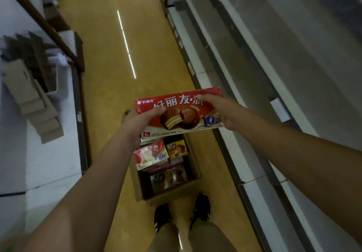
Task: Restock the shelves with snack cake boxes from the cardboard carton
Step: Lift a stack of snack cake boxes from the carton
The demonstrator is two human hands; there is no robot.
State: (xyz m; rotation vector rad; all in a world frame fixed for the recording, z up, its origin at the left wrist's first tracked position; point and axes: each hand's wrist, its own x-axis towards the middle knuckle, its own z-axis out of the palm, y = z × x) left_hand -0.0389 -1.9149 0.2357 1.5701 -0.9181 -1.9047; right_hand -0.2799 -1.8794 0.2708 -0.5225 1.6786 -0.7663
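left hand (137, 120) + right hand (221, 112) grip red snack cake box (180, 112) | carton (193, 165) part full | shelves (293, 87) bare, most restocking left

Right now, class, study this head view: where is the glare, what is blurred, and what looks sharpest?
Head view: glare streaks the floor; the shelves at right are smeared by blur; the red box, held by left hand and right hand, is sharpest; the carton is dim and soft inside; edges bow from the wide lens.
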